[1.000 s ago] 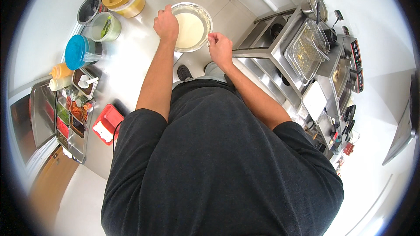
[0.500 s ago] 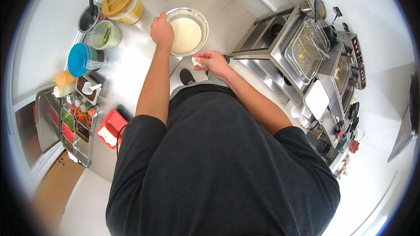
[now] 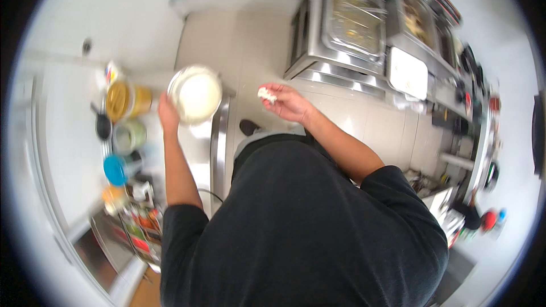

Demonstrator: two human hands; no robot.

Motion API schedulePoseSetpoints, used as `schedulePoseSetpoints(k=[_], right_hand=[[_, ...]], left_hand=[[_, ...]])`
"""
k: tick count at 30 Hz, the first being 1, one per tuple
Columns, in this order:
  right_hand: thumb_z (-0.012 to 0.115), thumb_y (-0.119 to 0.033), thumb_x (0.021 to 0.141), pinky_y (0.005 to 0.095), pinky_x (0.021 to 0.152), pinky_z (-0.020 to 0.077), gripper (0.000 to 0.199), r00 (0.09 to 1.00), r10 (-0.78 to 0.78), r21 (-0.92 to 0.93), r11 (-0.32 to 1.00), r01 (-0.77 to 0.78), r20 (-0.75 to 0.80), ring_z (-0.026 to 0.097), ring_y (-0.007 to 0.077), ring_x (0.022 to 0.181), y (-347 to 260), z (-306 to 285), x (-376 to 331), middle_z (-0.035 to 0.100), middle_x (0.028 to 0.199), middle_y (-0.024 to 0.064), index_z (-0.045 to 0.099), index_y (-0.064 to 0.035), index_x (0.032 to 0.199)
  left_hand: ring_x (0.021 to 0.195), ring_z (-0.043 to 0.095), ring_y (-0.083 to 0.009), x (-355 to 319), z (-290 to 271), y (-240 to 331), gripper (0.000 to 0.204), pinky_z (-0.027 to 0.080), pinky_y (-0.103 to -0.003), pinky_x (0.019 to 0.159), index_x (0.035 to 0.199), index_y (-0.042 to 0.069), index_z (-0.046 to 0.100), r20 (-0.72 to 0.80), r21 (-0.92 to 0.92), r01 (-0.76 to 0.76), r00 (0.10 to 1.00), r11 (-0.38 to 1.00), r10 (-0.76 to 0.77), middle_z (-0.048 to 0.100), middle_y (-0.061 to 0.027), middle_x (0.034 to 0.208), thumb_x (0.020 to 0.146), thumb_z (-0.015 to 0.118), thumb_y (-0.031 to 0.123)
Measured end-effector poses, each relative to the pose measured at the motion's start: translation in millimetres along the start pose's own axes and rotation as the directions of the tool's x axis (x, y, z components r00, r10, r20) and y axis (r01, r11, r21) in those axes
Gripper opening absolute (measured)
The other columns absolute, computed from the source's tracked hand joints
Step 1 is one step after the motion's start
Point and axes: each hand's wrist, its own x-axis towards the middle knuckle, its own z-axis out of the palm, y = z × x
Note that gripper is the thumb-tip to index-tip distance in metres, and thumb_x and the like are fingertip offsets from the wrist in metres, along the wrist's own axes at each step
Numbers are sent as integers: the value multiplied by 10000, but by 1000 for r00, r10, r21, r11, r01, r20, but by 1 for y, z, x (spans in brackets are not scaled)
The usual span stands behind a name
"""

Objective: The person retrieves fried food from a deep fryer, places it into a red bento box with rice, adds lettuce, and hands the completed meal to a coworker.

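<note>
A single head-worn fisheye view looks steeply down over the person's torso onto the counter [image 3: 199, 136].

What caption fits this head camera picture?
Left hand grips a round bowl of pale batter; right hand pinches a small white lump.

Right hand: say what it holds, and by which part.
The right hand pinches a small white lump at its fingertips; which part of the lump cannot be told.

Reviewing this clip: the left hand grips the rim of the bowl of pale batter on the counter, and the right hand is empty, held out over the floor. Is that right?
Not quite. The right hand is not empty: the head view shows a small pale lump in its fingers. The rest holds: the left hand grips the rim of the bowl of pale batter on the counter.
</note>
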Motion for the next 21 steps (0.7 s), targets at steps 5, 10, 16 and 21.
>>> schedulePoseSetpoints(k=[5, 10, 16, 21], right_hand=[[595, -85, 976, 337, 904, 553, 280, 982, -137, -65, 989, 130, -127, 639, 183, 1009, -22, -56, -93, 645, 1133, 90, 597, 11, 1239], [589, -82, 980, 338, 943, 537, 274, 912, -185, -118, 981, 151, -367, 620, 186, 1053, -38, -151, -233, 630, 1146, 93, 598, 30, 1230], [568, -85, 993, 307, 866, 546, 224, 731, -245, -79, 964, 254, -636, 623, 165, 942, -27, -265, -419, 637, 1053, 70, 600, 27, 1185], [557, -105, 1001, 300, 803, 544, 172, 543, -332, -41, 877, 478, -771, 623, 157, 872, -16, -316, -532, 639, 990, 46, 594, -12, 1140]], left_hand=[[943, 621, -425, -31, -2, 42, 266, 475, -457, 838, 1161, -50, 571, 2, 129, -94, 995, 987, 95, 642, -269, 1009, 999, 458, 128], [952, 637, -422, -67, 24, 153, 292, 483, -453, 845, 1205, -50, 567, 72, 183, -178, 983, 967, 167, 662, -260, 1027, 1006, 466, 137], [950, 660, -404, -141, 117, 330, 283, 499, -447, 825, 1205, -27, 586, 184, 38, -318, 934, 947, 307, 675, -253, 1040, 1013, 465, 142], [923, 675, -390, -204, 229, 496, 278, 508, -443, 812, 1208, -16, 588, 294, -135, -453, 831, 881, 472, 681, -257, 1011, 1022, 466, 149]])
